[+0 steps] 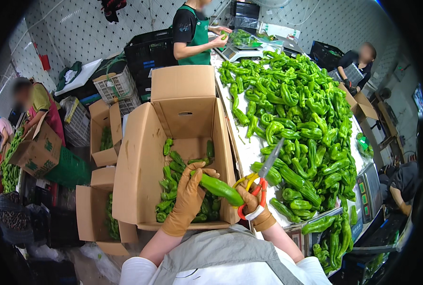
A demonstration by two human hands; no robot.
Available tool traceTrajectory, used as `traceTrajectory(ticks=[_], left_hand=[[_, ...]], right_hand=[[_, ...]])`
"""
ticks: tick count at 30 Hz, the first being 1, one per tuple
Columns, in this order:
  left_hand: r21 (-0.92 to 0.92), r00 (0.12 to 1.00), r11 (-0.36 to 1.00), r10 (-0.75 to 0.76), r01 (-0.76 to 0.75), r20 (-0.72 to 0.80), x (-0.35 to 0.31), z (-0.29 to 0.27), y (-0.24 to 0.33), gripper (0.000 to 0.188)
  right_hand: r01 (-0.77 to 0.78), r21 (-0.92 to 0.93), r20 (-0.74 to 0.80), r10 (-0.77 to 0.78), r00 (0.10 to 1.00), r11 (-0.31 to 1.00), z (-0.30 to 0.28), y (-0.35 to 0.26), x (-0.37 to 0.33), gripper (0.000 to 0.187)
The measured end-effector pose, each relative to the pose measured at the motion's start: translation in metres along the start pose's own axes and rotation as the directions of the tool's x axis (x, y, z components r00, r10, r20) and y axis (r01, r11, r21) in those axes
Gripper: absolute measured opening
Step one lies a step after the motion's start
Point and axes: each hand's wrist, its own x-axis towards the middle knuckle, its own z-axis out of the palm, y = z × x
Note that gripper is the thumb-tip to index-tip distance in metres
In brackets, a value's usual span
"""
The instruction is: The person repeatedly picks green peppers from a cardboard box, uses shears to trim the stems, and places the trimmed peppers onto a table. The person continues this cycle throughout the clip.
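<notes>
My left hand [186, 203], in a brown glove, is closed around the upper end of a large green pepper [222, 190], held above an open cardboard box [131, 164]. The pepper's other end slants down toward my right hand [260, 213], also gloved. My right fingers are closed round the red and yellow handles of a pair of scissors [271, 160], whose blades point up and away over the table. Loose green peppers [167, 190] lie in the bottom of the box. A big heap of green peppers [299, 102] covers the table to the right.
Smaller cardboard boxes [91, 209] with peppers stand to the left. A person in a green apron [197, 40] works by a scale [242, 51] at the far end. Other people are at both sides. A digital scale [367, 190] sits at the table's right edge.
</notes>
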Motion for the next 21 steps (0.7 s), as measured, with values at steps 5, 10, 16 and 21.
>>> traceTrajectory(ticks=[5,10,16,21], left_hand=[[0.174,0.995,0.98,-0.098,0.096,-0.001,0.003,-0.012,-0.006,0.032],[0.362,0.997,0.93,0.048,-0.065,0.055,0.008,0.001,-0.002,0.023],[0.521,0.983,0.85,0.149,-0.072,-0.107,0.054,-0.047,0.036,0.036],[0.527,0.978,0.85,0.107,0.005,-0.181,0.091,-0.096,0.029,0.033]], right_hand=[[0.206,-0.221,0.123,-0.183,0.975,0.953,-0.001,-0.007,0.002,0.023],[-0.095,-0.327,0.104,0.136,0.985,0.94,-0.012,-0.011,0.002,0.019],[0.043,-0.037,-0.186,-0.049,0.981,0.998,-0.055,-0.034,0.017,0.012],[0.122,0.911,-0.06,-0.167,0.984,0.393,-0.103,-0.064,0.025,0.041]])
